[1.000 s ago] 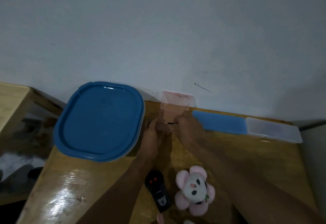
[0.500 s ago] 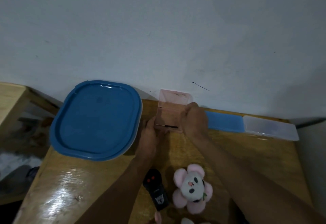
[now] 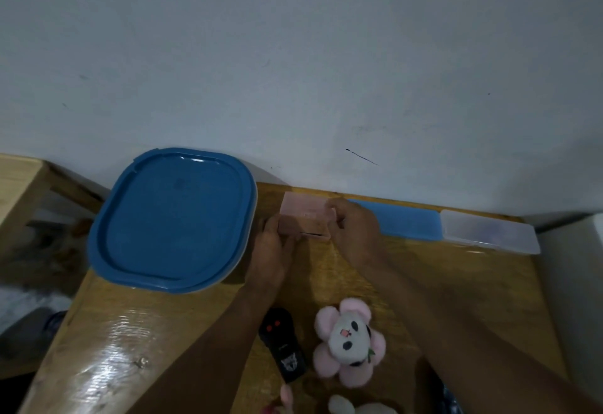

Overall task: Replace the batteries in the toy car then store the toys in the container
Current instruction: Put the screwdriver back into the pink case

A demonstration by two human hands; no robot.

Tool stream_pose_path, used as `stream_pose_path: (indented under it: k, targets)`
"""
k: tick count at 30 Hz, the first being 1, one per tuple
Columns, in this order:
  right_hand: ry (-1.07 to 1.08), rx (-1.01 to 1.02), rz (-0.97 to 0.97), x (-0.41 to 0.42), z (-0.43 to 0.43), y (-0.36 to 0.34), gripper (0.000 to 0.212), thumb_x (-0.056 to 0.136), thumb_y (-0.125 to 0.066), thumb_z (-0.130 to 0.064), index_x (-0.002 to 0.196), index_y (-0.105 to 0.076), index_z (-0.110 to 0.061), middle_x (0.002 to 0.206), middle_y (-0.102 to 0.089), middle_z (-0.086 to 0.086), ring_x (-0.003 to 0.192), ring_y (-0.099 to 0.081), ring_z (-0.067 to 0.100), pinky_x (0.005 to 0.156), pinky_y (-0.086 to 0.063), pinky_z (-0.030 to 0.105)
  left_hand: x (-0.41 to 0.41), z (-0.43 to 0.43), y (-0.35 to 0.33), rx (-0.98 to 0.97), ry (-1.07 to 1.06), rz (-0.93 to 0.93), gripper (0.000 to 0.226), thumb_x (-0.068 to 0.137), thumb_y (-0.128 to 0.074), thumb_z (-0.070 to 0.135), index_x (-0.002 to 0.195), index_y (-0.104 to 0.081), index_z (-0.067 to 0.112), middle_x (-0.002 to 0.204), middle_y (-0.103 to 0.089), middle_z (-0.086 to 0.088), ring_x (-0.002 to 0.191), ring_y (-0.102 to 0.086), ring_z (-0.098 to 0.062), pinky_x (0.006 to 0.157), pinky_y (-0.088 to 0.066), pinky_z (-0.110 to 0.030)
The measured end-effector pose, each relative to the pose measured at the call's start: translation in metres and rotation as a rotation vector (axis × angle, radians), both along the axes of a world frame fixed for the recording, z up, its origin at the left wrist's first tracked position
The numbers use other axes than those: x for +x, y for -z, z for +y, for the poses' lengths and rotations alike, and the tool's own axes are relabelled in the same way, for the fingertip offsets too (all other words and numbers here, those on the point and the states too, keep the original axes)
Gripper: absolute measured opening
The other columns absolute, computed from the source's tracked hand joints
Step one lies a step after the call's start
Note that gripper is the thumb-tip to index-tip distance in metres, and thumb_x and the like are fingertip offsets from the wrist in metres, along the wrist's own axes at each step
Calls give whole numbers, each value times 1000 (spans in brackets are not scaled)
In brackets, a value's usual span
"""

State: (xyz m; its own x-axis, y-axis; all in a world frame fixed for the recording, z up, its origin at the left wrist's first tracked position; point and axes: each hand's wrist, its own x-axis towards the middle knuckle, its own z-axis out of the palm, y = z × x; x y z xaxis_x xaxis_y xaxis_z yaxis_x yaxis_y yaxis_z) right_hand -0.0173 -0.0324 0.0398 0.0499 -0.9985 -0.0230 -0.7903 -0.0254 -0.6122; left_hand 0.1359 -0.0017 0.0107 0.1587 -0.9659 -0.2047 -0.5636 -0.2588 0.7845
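Note:
A small pink translucent box sits on the wooden table near the wall, its lid lowered almost flat. My left hand grips the box's left end. My right hand presses on the lid's right side. A thin dark tool shows along the box's front edge. Nearer to me lie a black remote control and a pink flower plush with a panda face. The big container with a blue lid stands shut at the left. No toy car shows in view.
A long blue and clear plastic case lies along the wall at the right. Another plush toy peeks in at the bottom edge. The table's left edge drops off beside the container; a second wooden table stands at far left.
The pink box's lid stood upright a second ago; my right hand has pushed it down nearly shut. My left hand stays on the box's left end.

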Motion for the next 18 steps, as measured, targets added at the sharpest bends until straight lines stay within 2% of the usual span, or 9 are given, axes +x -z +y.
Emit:
stream_pose_path:
  k: [2, 4, 8, 9, 11, 13, 14, 16, 18]
  targets:
    - [-87, 30, 107, -2, 6, 4, 33, 91, -57, -9, 124, -62, -11, 111, -66, 12, 99, -62, 27, 87, -50, 36, -1, 3, -3, -27, 0, 40, 31, 96, -58, 20, 126, -55, 12, 120, -62, 0, 107, -58, -12, 80, -40, -13]
    - [-158, 82, 209, -1, 14, 8, 41, 93, -55, -12, 134, -53, -13, 119, -61, 11, 106, -58, 27, 90, -48, 36, 0, 6, -5, -61, 4, 73, 32, 98, -54, 17, 130, -52, 13, 114, -59, 8, 102, -54, -4, 72, -37, 1]
    - [-167, 113, 248, 3, 19, 18, 33, 98, -47, -26, 129, -55, -15, 115, -59, 8, 100, -57, 24, 82, -48, 33, 1, 7, -7, -68, -13, 89, 29, 100, -43, 10, 127, -54, 14, 107, -60, 6, 83, -53, 3, 65, -39, 1]
    - [-133, 134, 204, 3, 18, 20, 31, 98, -47, -27, 125, -57, -16, 113, -60, 7, 99, -58, 24, 82, -49, 33, 0, 7, -7, -75, -19, 88, 27, 102, -42, 14, 125, -56, 13, 105, -60, 5, 80, -53, 4, 64, -39, 1]
    - [-4, 234, -35, 5, 16, 18, 25, 96, -50, -33, 114, -60, -18, 105, -63, -1, 96, -62, 19, 85, -52, 31, -1, 6, -5, -84, -40, 67, 29, 103, -42, 24, 122, -59, 11, 103, -61, 5, 81, -53, 0, 63, -38, 2]
    - [55, 253, -95, 6, 14, 17, 14, 98, -48, -31, 100, -57, -22, 87, -56, -15, 81, -56, 2, 70, -45, 11, -2, 4, -3, -95, -56, 59, 32, 102, -43, 30, 120, -63, 11, 102, -64, 6, 87, -57, -5, 63, -37, 1]
    - [88, 266, -144, 7, 13, 15, 11, 99, -46, -28, 94, -55, -24, 80, -51, -16, 74, -52, 1, 62, -39, 10, -4, 3, -3, -109, -58, 67, 34, 101, -44, 33, 118, -64, 11, 100, -65, 6, 85, -59, -5, 63, -38, 0]
    - [130, 255, -227, 8, 10, 16, 13, 97, -48, -27, 87, -57, -26, 77, -54, -10, 72, -54, 11, 64, -41, 24, -6, 1, -5, -137, -68, 96, 37, 98, -44, 36, 112, -67, 10, 93, -65, 7, 75, -57, 4, 62, -40, -1]
    - [136, 228, -218, 10, 7, 20, 13, 94, -48, -28, 91, -61, -27, 82, -61, -2, 76, -58, 19, 65, -45, 37, -8, -2, -4, -135, -93, 77, 30, 100, -48, 29, 108, -68, 9, 90, -65, 6, 70, -53, 7, 60, -40, -1]
